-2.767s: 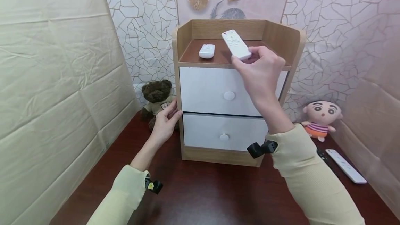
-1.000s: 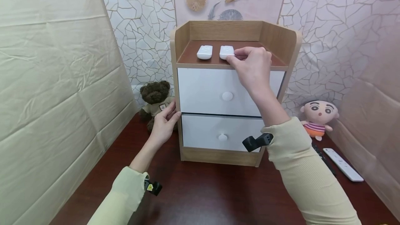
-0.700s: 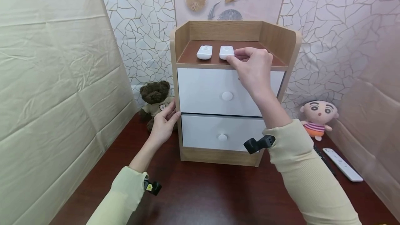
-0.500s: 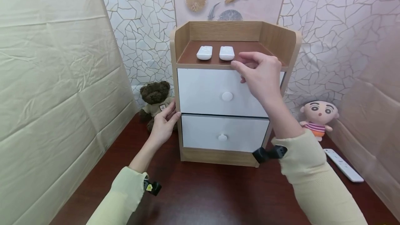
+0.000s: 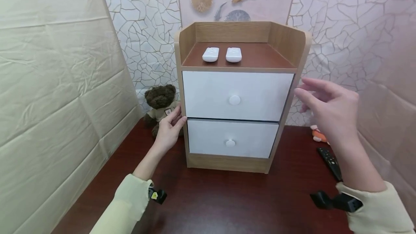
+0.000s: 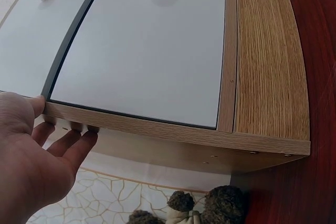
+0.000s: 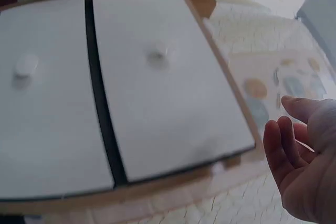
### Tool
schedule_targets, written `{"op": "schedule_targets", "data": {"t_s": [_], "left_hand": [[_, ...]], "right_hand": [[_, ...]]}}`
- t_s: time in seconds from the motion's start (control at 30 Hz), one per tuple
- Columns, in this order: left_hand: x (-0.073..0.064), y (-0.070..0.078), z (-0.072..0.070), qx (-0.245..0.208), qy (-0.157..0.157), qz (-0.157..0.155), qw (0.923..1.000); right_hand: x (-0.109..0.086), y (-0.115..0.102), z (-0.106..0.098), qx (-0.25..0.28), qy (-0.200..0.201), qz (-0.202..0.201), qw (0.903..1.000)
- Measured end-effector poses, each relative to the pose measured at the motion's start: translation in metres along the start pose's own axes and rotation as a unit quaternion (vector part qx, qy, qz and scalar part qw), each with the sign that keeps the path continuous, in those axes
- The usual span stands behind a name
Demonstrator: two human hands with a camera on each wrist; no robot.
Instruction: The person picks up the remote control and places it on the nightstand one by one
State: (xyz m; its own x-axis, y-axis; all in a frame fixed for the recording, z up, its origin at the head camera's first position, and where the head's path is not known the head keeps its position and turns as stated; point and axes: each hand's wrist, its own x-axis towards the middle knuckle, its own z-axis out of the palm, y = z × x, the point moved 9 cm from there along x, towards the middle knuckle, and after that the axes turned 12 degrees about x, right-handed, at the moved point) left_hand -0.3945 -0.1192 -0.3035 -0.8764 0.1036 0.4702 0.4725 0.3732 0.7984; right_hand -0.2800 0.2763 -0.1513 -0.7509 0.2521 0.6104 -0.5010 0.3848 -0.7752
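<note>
2 white remotes (image 5: 233, 55) atop 1 cabinet (image 5: 227, 163), 2 drawers (image 5: 208, 95)

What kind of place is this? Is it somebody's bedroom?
I can't be sure, but maybe a pretend room corner: a wood-framed cabinet with two white drawers and a furry brown teddy bear share a dark red-brown surface, beside creased beige cloth.
</note>
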Motion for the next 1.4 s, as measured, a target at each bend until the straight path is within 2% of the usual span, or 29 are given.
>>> {"op": "schedule_targets", "data": {"t_s": [0.17, 0.23, 0.33, 0.47, 0.5, 0.57, 0.7, 0.83, 1.0, 1.1, 1.27, 1.4], "left_hand": [[0.000, -0.001, -0.001, 0.000, 0.005, 0.002, 1.0000], [-0.001, -0.001, -0.001, -0.001, 0.006, 0.003, 1.0000], [-0.001, -0.001, -0.001, -0.001, 0.005, 0.002, 1.0000], [0.000, 0.001, -0.002, -0.001, 0.006, 0.000, 1.0000], [0.000, 0.001, -0.003, 0.000, 0.006, 0.000, 1.0000], [0.000, 0.001, -0.003, 0.000, 0.007, 0.000, 1.0000], [0.000, 0.002, -0.002, -0.006, 0.006, 0.005, 1.0000], [0.000, 0.001, -0.001, -0.011, 0.006, 0.003, 0.9999], [-0.001, 0.000, -0.001, -0.008, 0.008, -0.006, 0.9999], [-0.001, -0.001, 0.001, -0.009, 0.000, -0.008, 0.9999], [0.000, -0.002, 0.001, -0.009, -0.004, -0.007, 0.9999], [0.000, 0.000, 0.000, -0.012, -0.001, -0.002, 0.9999]], "right_hand": [[-0.011, 0.047, -0.041, 0.001, 0.027, 0.073, 0.9970], [-0.017, 0.066, -0.058, 0.012, 0.053, 0.083, 0.9950], [-0.028, 0.096, -0.080, 0.111, 0.079, 0.100, 0.9856], [-0.044, 0.138, -0.100, 0.233, 0.104, 0.128, 0.9584], [-0.048, 0.148, -0.104, 0.229, 0.115, 0.138, 0.9568], [-0.057, 0.167, -0.112, 0.186, 0.133, 0.156, 0.9609], [-0.074, 0.201, -0.122, 0.154, 0.168, 0.190, 0.9549], [-0.090, 0.231, -0.129, 0.169, 0.194, 0.225, 0.9398], [-0.108, 0.266, -0.139, 0.138, 0.214, 0.275, 0.9269], [-0.119, 0.283, -0.148, 0.123, 0.231, 0.291, 0.9203], [-0.127, 0.305, -0.155, 0.093, 0.238, 0.299, 0.9194], [-0.131, 0.324, -0.155, 0.063, 0.217, 0.322, 0.9193]]}}
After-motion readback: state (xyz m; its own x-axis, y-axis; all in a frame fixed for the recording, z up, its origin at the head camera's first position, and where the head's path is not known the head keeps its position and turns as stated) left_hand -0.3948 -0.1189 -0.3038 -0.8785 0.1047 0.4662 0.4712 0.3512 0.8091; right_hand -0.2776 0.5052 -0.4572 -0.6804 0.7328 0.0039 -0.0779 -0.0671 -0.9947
